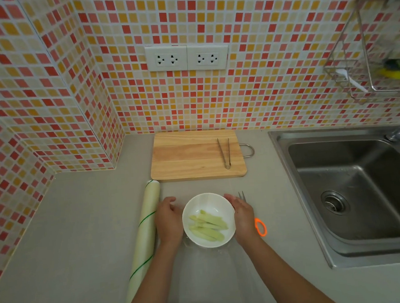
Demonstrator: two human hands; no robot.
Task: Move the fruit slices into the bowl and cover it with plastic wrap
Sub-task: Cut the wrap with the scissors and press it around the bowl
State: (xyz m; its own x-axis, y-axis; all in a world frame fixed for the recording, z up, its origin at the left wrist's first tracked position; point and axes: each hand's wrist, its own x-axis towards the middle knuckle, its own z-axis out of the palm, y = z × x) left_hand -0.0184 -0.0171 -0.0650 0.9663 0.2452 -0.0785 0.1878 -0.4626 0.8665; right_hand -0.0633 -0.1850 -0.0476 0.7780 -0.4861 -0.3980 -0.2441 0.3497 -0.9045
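A: Bowl (208, 220) status?

B: White, sits on the tabletop (81, 232) near the front edge, centred between both hands. Fruit slices (208, 226) are already inside, pale green strips piled across the bottom. Cutting board (195, 155) behind it carries only the tongs (225, 153).

A: Hands?

B: Left hand (168, 219) is against the bowl's left side, right hand (243, 216) against its right side. Fingers curve along the rim on both. Cannot tell whether they pinch film or just press the wall.

A: Wrap?

B: Roll (145, 239) lies just left of the left hand, long axis running away from the person. A clear sheet (203, 266) shows faintly on the tabletop in front of the bowl. Whether it already spans the bowl's mouth I can't make out.

A: Handling notes?

B: Film looks thin and limp, likely clings to itself and tears if pulled at one point. Best held by opposite edges, kept taut, then smoothed down around the rim. Bowl looks like ceramic: stiff, some weight, glossy so probably slick, and breakable. Steady it by the outer wall, low down. Slices look soft and moist, so avoid tilting.

A: Anything else close?

B: Scissors (260, 226) with an orange handle lie just right of the right hand. Sink (355, 187) sits further right.
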